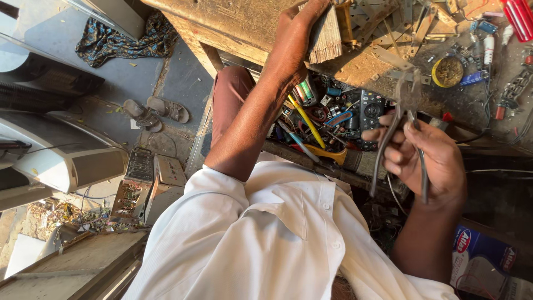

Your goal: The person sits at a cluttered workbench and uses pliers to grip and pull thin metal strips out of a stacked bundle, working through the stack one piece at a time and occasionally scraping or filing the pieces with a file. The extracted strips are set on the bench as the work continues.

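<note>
Over cluttered workbench (366, 69) edge: left hand (291, 47) clamped round wooden block (325, 36), right hand (430, 161) gripping pliers (402, 119) handles, open parts drawer (333, 114) underneath.

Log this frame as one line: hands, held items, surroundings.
left hand: grips wooden block at workbench | right hand: holds pliers | below: open drawer of tools

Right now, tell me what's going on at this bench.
A person in a white shirt sits at a cluttered wooden workbench. The left hand grips a small block of wood at the bench's edge. The right hand holds a pair of dark pliers by the handles, nose toward the bench. Below, an open drawer is full of tools, wires and a remote control. A pair of sandals lies on the floor.
</note>
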The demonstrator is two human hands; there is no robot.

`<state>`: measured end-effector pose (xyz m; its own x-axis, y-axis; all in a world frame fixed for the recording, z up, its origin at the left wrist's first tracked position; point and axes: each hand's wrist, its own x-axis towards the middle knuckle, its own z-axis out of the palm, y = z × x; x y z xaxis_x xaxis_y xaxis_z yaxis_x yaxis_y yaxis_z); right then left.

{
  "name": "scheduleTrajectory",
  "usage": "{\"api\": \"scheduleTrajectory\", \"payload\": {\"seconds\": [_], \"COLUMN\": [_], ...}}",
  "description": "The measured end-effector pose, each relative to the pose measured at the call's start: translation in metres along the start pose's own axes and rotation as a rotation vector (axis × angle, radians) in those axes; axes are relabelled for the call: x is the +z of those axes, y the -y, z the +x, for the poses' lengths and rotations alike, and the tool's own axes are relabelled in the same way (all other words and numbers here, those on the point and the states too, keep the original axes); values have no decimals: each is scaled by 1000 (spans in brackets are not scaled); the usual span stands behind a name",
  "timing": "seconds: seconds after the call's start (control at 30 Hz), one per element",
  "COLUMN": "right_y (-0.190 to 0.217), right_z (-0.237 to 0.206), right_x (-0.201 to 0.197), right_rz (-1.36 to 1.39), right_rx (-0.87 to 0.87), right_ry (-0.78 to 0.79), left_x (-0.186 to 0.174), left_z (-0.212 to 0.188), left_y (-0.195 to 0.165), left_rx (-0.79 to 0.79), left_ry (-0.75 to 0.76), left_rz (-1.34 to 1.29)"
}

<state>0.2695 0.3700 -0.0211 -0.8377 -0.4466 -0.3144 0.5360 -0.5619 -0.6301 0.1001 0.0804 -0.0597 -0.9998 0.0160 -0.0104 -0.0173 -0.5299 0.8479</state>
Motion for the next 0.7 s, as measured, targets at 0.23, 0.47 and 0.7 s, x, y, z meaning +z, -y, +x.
{"api": "scheduleTrajectory", "payload": {"seconds": [0.23, 0.47, 0.7], "right_y": [-8, -43, -78], "right_z": [-17, -5, 7], "right_x": [21, 47, 69], "right_rz": [-187, -339, -1317], "right_rx": [-56, -9, -947], "right_ry": [-170, -141, -417], "left_x": [1, 17, 31], "left_z": [3, 2, -10], "left_y": [4, 5, 2], "left_rx": [-5, 222, 494], "left_ry": [-34, -44, -8], "left_rz": [32, 266, 374]}}
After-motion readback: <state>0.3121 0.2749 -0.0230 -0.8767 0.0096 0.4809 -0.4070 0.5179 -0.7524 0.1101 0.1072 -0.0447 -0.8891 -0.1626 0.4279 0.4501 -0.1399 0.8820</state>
